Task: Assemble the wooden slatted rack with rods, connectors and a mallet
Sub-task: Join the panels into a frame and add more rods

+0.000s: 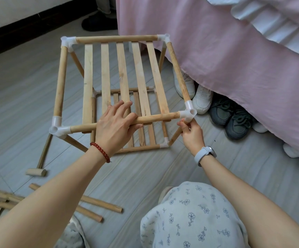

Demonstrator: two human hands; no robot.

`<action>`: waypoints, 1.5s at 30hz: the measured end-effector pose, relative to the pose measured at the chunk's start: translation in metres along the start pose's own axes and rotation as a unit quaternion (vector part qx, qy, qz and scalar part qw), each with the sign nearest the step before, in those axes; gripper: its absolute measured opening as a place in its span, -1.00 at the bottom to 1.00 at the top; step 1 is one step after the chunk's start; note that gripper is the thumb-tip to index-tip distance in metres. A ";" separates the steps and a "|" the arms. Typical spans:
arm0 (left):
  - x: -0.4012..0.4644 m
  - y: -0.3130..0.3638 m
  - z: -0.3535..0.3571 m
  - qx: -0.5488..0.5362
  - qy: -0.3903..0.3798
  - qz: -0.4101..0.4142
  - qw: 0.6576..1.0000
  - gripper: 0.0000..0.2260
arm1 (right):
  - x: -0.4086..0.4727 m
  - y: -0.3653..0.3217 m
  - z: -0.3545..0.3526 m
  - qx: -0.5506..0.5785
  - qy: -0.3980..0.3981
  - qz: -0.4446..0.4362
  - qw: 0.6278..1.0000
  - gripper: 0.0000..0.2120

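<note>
floral-clad knee (189, 217) lowest in view. rack (120, 83) stands on floor (20, 77) beside pink bedspread (234, 59). left hand (116, 126) rests over near top rod (154, 119), fingers spread. right hand (191, 133) pinches leg rod (174, 137) below corner connector (189, 113). mallet (39, 163) lies left.

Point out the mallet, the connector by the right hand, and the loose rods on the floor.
mallet (36, 172): head view, on its head, lying on the floor.
connector (188, 113): head view, near-right corner piece.
loose rods (98, 203): head view, mid-length of one rod.
</note>
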State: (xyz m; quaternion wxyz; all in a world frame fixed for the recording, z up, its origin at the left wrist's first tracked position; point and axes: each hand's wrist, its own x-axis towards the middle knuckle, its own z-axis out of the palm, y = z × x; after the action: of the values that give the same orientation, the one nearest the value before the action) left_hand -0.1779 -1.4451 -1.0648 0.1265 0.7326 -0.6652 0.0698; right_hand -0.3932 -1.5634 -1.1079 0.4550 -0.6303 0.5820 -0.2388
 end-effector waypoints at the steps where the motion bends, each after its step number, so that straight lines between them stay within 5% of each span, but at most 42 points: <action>1: 0.000 0.000 0.000 0.002 0.001 0.000 1.000 -0.58 | 0.001 0.001 0.000 0.006 0.002 0.002 1.000 -0.89; 13: 0.002 -0.001 0.002 0.002 0.005 -0.016 1.000 -0.57 | 0.009 -0.001 0.004 0.051 0.002 0.003 0.999 -0.95; 20: 0.001 -0.003 0.009 0.043 0.065 -0.005 0.997 -0.64 | 0.024 0.037 0.000 -0.164 -0.158 0.065 0.972 -0.68; 27: -0.002 0.000 0.019 0.052 0.136 -0.002 0.989 -0.61 | 0.043 0.081 0.036 -0.220 -0.237 0.116 0.939 -0.60; 40: 0.005 0.002 0.028 0.076 0.159 0.004 0.984 -0.65 | 0.059 0.111 0.064 -0.120 -0.137 0.083 0.980 -0.77; 45: 0.002 0.002 0.028 0.077 0.147 0.002 0.986 -0.64 | 0.055 0.109 0.067 -0.160 -0.159 0.079 0.971 -0.67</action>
State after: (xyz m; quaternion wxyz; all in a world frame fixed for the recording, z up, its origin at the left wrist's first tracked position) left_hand -0.1815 -1.4547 -1.0913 0.1659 0.7207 -0.6334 0.2278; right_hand -0.3823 -1.5857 -1.2455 0.4523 -0.6769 0.5807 -0.0028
